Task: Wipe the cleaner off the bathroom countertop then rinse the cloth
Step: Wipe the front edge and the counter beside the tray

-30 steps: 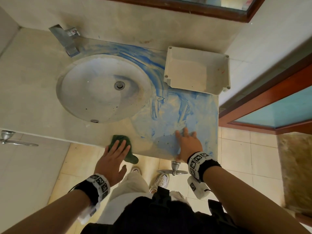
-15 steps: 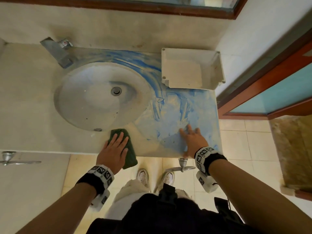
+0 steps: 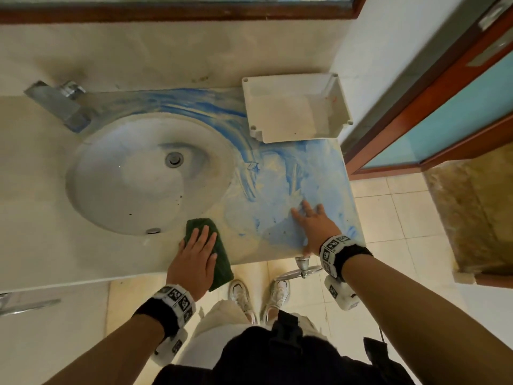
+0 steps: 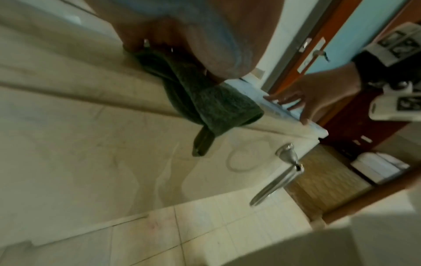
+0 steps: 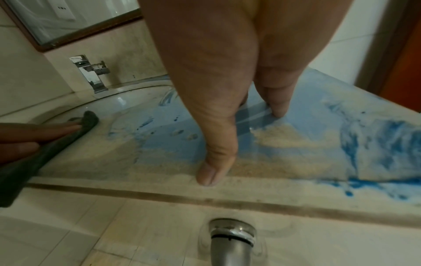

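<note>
Cloth (image 3: 219,251): lay lower centre of the head view, long axis running from the sink (image 3: 144,173) rim toward the countertop (image 3: 249,245) front edge, its near end hanging over.
Left hand (image 3: 194,259): fingers straight, pressing flat on it.
Right hand (image 3: 313,229): splayed flat on blue cleaner (image 3: 299,179), near the right edge.
Tray (image 3: 294,107): upper right, bounding the smeared area.

white box (image 3: 294,107) and faucet (image 3: 59,107) along the countertop's (image 3: 41,232) back edge

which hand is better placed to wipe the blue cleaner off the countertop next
Left, likely. The left hand already presses flat on the dark green cloth beside the smeared blue cleaner; the right hand rests bare in it, without a cloth.
</note>
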